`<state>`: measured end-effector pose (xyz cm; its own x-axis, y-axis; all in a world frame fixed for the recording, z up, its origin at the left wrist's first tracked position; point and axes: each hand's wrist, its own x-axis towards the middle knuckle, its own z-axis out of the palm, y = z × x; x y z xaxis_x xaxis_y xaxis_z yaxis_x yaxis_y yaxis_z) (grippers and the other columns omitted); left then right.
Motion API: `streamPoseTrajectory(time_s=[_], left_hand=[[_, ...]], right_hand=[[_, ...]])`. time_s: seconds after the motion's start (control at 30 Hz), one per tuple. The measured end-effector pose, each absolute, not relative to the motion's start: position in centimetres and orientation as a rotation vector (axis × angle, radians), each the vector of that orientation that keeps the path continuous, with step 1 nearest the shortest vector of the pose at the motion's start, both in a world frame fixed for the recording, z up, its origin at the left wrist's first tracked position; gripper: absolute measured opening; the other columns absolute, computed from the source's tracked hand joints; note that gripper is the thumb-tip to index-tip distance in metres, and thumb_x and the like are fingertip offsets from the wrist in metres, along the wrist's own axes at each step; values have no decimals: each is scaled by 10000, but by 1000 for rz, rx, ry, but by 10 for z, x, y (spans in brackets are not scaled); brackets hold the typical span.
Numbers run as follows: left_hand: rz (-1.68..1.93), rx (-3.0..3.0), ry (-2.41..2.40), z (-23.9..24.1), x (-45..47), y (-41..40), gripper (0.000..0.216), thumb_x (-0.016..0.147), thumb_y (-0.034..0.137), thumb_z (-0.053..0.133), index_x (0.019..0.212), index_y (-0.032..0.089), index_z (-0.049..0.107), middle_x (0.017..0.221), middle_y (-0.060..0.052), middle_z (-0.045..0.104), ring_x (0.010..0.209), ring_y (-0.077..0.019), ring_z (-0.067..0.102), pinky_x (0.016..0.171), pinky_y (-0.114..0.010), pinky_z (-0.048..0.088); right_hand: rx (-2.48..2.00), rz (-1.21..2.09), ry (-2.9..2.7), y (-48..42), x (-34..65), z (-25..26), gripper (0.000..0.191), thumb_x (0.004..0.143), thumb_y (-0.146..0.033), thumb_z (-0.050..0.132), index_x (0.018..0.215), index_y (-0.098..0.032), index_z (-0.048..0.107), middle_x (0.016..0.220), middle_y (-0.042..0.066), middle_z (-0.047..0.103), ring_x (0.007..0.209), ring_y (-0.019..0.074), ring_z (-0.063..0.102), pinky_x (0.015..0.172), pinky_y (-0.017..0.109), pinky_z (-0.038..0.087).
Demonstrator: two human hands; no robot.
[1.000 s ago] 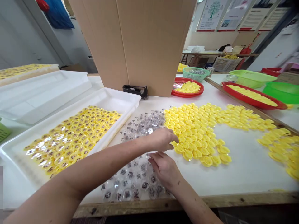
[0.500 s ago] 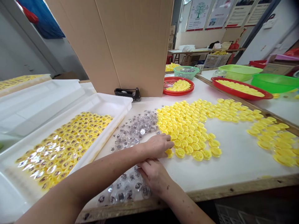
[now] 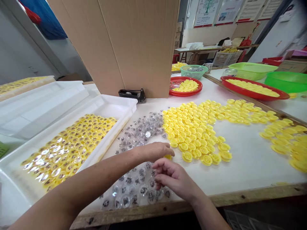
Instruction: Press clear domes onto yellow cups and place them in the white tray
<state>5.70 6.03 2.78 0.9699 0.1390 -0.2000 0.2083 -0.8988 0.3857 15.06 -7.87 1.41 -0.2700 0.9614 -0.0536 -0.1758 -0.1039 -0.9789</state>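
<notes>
Taking 12 o'clock as straight ahead of the hands, a white tray (image 3: 109, 104) lies at 9, partly filled with yellow cups (image 3: 81, 137) whose clear tops bear dark prints. A cardboard sheet (image 3: 124, 48) stands upright at 11, a black tape dispenser (image 3: 133, 95) at its foot. Clear printed discs (image 3: 144, 127) spread over the table (image 3: 247, 159), heaped at 11 and looser at 8. The left hand (image 3: 158, 151) is palm down with its fingers bent, a yellow cup (image 3: 168, 157) just at their tips; whether it is pinched cannot be told. Just beside it at 5, the right hand (image 3: 173, 177) is loosely curled, thumb and fingers parted, above the near discs. From 1 to 2, plain cups (image 3: 189, 131) crowd the table, edging the heaped discs. A red plate (image 3: 184, 93) sits at 1, a mint basket (image 3: 194, 74) behind it. At 2 stand another red plate (image 3: 284, 95) and a green basket (image 3: 287, 81). More plain cups (image 3: 287, 143) lie towards 3.
</notes>
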Motion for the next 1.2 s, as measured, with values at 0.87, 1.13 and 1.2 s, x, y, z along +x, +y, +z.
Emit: streamPoseTrajectory(time_s=[0.87,1.13,1.2], left_hand=[[265,2247,678,-9,27,41,50,666,137,654,712,149,639,768,-4,551,670,-105,515,601,-193,379],[412,1896,822,-4,20,21,113,776,164,540,843,162,631,692,15,617,626,-105,550,571,-197,396],[464,1681,809,-1,18,18,61,765,167,560,804,157,606,663,18,605,614,-106,561,573,-205,408]], right_hand=[[-1578,1115,-1275,-55,195,-14,248,801,-353,552,967,-193,641,982,58,599,663,144,630,577,303,516],[-1619,917,-1423,-52,189,-1,244,826,-339,540,996,-218,667,980,59,600,727,167,639,664,333,526],[-1628,822,-1511,-52,186,9,223,805,-327,590,986,-225,673,955,48,608,739,167,629,679,328,514]])
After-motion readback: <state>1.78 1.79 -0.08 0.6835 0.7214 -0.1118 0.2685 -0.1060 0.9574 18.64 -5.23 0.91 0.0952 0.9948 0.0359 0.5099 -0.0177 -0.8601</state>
